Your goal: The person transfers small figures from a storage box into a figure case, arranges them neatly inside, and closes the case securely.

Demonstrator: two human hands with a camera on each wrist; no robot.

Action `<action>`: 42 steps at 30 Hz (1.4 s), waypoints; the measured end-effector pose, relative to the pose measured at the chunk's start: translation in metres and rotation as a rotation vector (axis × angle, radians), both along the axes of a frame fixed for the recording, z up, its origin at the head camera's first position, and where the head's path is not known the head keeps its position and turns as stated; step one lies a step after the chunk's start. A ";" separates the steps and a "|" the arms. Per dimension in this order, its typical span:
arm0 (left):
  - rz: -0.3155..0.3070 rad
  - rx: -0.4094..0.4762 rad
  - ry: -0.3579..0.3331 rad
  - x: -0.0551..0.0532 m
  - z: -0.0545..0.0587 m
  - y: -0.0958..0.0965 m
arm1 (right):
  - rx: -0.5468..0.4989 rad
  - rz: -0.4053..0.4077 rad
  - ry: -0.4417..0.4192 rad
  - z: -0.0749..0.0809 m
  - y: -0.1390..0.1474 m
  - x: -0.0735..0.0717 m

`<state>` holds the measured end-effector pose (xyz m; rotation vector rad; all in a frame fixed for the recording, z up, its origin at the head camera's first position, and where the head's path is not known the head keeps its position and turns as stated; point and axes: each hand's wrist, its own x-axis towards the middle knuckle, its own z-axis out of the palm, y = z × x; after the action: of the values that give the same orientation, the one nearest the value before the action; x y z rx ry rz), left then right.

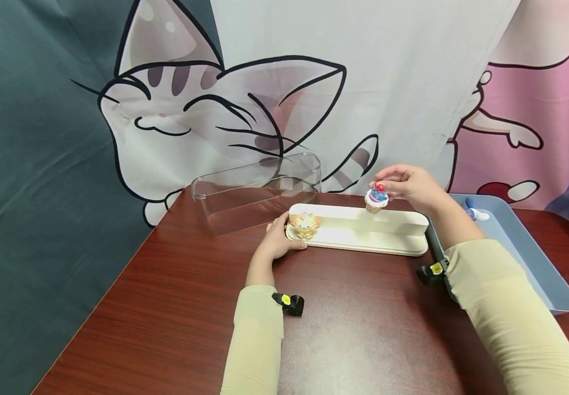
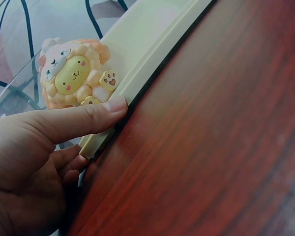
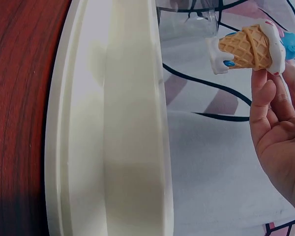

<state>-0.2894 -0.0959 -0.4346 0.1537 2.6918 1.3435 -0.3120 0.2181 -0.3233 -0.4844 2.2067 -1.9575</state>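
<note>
My left hand [image 1: 277, 240] grips the left end of a cream two-step display stand [image 1: 363, 237], thumb along its front edge and fingers round the end. Just beside that thumb, on the lower step, sits a small yellow figurine [image 2: 73, 73] with a fluffy orange-yellow mane and paw pads. Above the stand's upper step, my right hand [image 1: 409, 186] holds an ice cream cone figurine [image 3: 253, 46] upright between thumb and fingers. The cone has a waffle pattern, white drips, a blue figure on top and a red ball.
Behind the stand's left end a clear plastic cover [image 1: 257, 189] stands on the brown table [image 1: 353, 318]. To the right, partly behind my right arm, is a blue tray [image 1: 536, 247] with a small blue-and-white item [image 1: 476, 213] inside. A cat-print cloth [image 1: 284, 33] hangs at the back.
</note>
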 end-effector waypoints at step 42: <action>0.007 0.002 0.000 -0.002 -0.002 0.000 | 0.247 0.315 -0.047 -0.029 -0.067 -0.015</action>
<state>-0.2917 -0.0963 -0.4366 0.1444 2.6938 1.3482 -0.3269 0.1509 -0.3523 -0.6902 2.1488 -1.5023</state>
